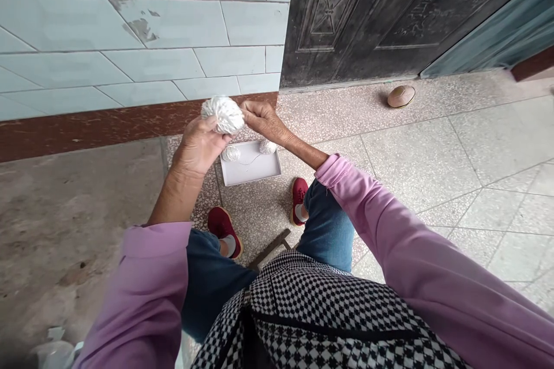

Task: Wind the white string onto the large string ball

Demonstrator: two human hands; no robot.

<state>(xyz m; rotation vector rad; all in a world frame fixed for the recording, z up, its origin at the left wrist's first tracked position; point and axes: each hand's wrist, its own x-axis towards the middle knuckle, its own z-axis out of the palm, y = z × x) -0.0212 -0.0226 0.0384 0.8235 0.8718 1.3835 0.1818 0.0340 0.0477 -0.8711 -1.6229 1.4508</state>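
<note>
A ball of white yarn (223,115) is held up in front of me, above the shallow tray on the floor. My left hand (197,144) grips it from the left and below, with the fingers partly hidden behind it. At the ball's right side is my right hand (262,120), its fingers closed in a pinch; whether a strand is between them is too small to tell. Below, a white tray (251,170) holds a smaller white yarn ball (231,153) at its left and another yarn ball (267,147) at its right, with a thin strand lying between them.
A tiled wall (168,23) and a dark carved door (346,6) stand ahead. On the floor near the door lies a round tan object (401,96). My red shoes (223,229) flank the tray, and a wooden bar (270,248) shows between my legs.
</note>
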